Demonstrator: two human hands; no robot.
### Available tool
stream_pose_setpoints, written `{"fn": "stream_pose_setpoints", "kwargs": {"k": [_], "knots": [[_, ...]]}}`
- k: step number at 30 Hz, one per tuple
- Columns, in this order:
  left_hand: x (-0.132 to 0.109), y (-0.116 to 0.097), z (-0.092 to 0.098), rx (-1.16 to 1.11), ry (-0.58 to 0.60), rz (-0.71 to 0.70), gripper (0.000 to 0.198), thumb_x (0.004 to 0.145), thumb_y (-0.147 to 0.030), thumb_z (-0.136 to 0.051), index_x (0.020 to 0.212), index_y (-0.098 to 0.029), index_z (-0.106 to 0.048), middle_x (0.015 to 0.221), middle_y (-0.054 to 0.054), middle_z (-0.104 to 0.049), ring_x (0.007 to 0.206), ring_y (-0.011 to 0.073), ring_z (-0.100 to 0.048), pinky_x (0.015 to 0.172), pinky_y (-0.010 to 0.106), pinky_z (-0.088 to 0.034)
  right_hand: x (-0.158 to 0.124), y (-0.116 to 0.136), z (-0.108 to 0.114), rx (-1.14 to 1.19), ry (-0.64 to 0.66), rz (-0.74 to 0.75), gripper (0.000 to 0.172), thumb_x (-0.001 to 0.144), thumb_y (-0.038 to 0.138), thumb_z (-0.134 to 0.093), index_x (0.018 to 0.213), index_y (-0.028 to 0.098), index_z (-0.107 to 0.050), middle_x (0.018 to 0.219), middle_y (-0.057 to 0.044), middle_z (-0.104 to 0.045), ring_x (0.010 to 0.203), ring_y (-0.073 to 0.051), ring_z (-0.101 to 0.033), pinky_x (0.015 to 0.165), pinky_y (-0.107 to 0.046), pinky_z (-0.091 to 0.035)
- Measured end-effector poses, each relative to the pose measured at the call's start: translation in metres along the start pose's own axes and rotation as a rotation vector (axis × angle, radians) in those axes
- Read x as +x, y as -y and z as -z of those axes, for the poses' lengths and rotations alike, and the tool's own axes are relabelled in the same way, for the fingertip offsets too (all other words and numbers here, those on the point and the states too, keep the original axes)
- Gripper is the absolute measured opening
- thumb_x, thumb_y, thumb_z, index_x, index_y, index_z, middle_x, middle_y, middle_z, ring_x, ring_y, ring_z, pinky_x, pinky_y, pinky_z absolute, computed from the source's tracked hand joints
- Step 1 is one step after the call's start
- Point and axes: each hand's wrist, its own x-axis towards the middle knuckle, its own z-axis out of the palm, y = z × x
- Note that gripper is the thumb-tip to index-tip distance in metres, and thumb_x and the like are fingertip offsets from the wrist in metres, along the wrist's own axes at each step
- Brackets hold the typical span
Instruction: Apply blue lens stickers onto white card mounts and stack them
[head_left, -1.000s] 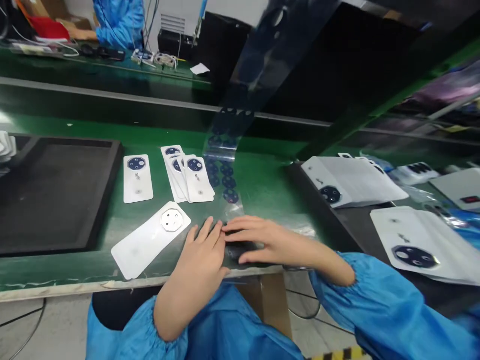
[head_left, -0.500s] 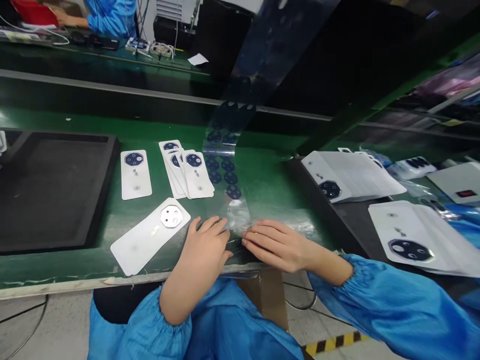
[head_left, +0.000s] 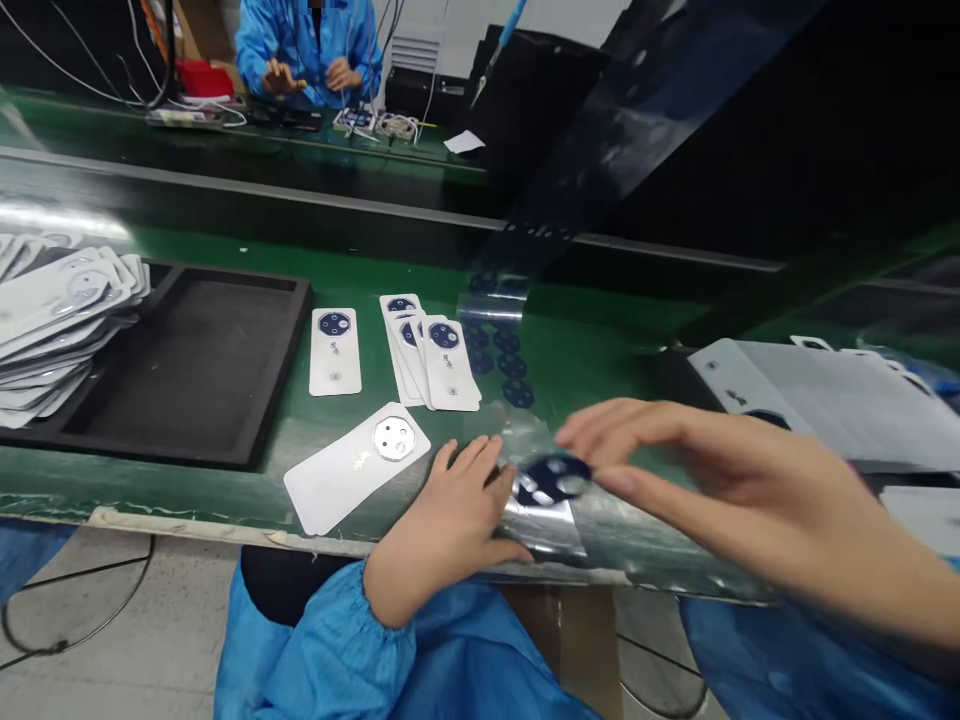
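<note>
My right hand point(head_left: 735, 480), raised in front of the bench, pinches a dark blue round camera sticker point(head_left: 553, 482) with several holes at its edge. My left hand point(head_left: 454, 512) lies flat with fingers spread, pressing on a clear film strip point(head_left: 553, 532). More dark stickers point(head_left: 517, 392) sit in rows farther up that strip. Left of the hand, a white phone back cover point(head_left: 345, 485) with a silver camera ring lies tilted. Behind it are a single cover with a dark camera area point(head_left: 335, 352) and a small overlapping stack of such covers point(head_left: 452, 375).
A black tray point(head_left: 217, 455) stands at left, with a heap of white covers point(head_left: 60, 320) on its far side. At right, more covers point(head_left: 847, 400) lie in stacks. The film rises over the back ledge. Across the bench sits a person in blue point(head_left: 307, 50).
My right hand has lifted from the film and come up with a dark sticker between its fingers. The left hand stays on the film. The view has swung left.
</note>
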Motion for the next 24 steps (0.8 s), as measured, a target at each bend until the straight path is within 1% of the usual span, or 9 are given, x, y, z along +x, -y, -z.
{"fn": "stream_pose_setpoints", "kwargs": {"k": [3, 5, 7, 9, 12, 15, 18, 20, 24], "knots": [[-0.007, -0.004, 0.017, -0.366, -0.222, 0.208, 0.044, 0.084, -0.034, -0.08, 0.124, -0.024, -0.063, 0.135, 0.007, -0.057, 0.127, 0.0248, -0.052, 0.11, 0.039, -0.044, 0.025, -0.006, -0.024, 0.446, -0.081, -0.252, 0.026, 0.091, 0.046, -0.079, 0.106, 0.027, -0.069, 0.101, -0.006, -0.071, 0.092, -0.029, -0.068, 0.081, -0.038, -0.059], [-0.009, -0.002, 0.028, -0.668, -0.422, 0.362, 0.034, 0.084, -0.029, -0.078, 0.115, -0.023, -0.065, 0.122, 0.005, -0.063, 0.116, 0.0227, -0.059, 0.103, 0.036, -0.049, 0.039, -0.018, -0.044, 0.679, -0.089, -0.313, 0.037, 0.087, 0.046, -0.083, 0.112, 0.024, -0.067, 0.101, -0.007, -0.072, 0.097, -0.028, -0.068, 0.09, -0.039, -0.055], [-0.01, 0.004, 0.036, -0.974, -0.566, 0.399, 0.036, 0.083, -0.03, -0.075, 0.115, -0.02, -0.063, 0.116, 0.006, -0.065, 0.111, 0.0221, -0.061, 0.098, 0.035, -0.051, 0.049, -0.028, -0.059, 0.792, -0.066, -0.326, 0.041, 0.086, 0.046, -0.083, 0.115, 0.022, -0.066, 0.103, -0.008, -0.072, 0.102, -0.028, -0.066, 0.097, -0.04, -0.051], [-0.01, 0.01, 0.04, -1.164, -0.659, 0.391, 0.029, 0.086, -0.033, -0.071, 0.109, -0.017, -0.063, 0.107, 0.005, -0.066, 0.102, 0.0194, -0.063, 0.091, 0.031, -0.052, 0.057, -0.033, -0.068, 0.743, -0.021, -0.312, 0.038, 0.088, 0.047, -0.079, 0.113, 0.021, -0.067, 0.101, -0.007, -0.073, 0.1, -0.027, -0.067, 0.096, -0.04, -0.05], [-0.009, 0.016, 0.04, -1.011, -0.745, 0.411, 0.014, 0.088, -0.029, -0.065, 0.094, -0.016, -0.064, 0.094, 0.003, -0.063, 0.091, 0.0151, -0.06, 0.083, 0.025, -0.05, 0.065, -0.032, -0.074, 0.382, -0.066, -0.205, 0.026, 0.094, 0.046, -0.069, 0.105, 0.023, -0.072, 0.099, -0.004, -0.072, 0.095, -0.026, -0.066, 0.085, -0.037, -0.05], [-0.01, 0.016, 0.038, -0.723, -0.764, 0.435, 0.01, 0.088, -0.025, -0.06, 0.093, -0.018, -0.065, 0.099, 0.002, -0.06, 0.093, 0.0152, -0.059, 0.084, 0.025, -0.049, 0.072, -0.03, -0.078, 0.142, -0.077, -0.137, 0.022, 0.099, 0.044, -0.059, 0.103, 0.028, -0.073, 0.107, -0.001, -0.068, 0.097, -0.025, -0.062, 0.075, -0.034, -0.049], [-0.012, 0.015, 0.038, -0.613, -0.765, 0.457, 0.011, 0.089, -0.026, -0.058, 0.095, -0.02, -0.064, 0.105, 0.002, -0.057, 0.097, 0.0159, -0.059, 0.085, 0.027, -0.051, 0.075, -0.034, -0.081, 0.135, 0.007, -0.125, 0.02, 0.1, 0.041, -0.057, 0.101, 0.028, -0.072, 0.105, -0.001, -0.066, 0.097, -0.024, -0.06, 0.082, -0.037, -0.047], [-0.016, 0.014, 0.041, -0.564, -0.766, 0.453, 0.008, 0.089, -0.025, -0.058, 0.094, -0.021, -0.062, 0.105, 0.001, -0.056, 0.099, 0.0157, -0.058, 0.086, 0.027, -0.052, 0.078, -0.039, -0.08, 0.139, -0.004, -0.121, 0.019, 0.096, 0.041, -0.06, 0.099, 0.026, -0.071, 0.103, -0.003, -0.063, 0.101, -0.025, -0.057, 0.089, -0.039, -0.044], [-0.022, 0.013, 0.048, -0.501, -0.726, 0.439, 0.006, 0.089, -0.024, -0.058, 0.093, -0.022, -0.062, 0.105, 0.0, -0.056, 0.101, 0.0153, -0.057, 0.088, 0.027, -0.052, 0.085, -0.046, -0.076, 0.376, 0.125, -0.187, 0.023, 0.092, 0.043, -0.064, 0.095, 0.021, -0.07, 0.101, -0.005, -0.064, 0.096, -0.025, -0.058, 0.084, -0.038, -0.046]]}}
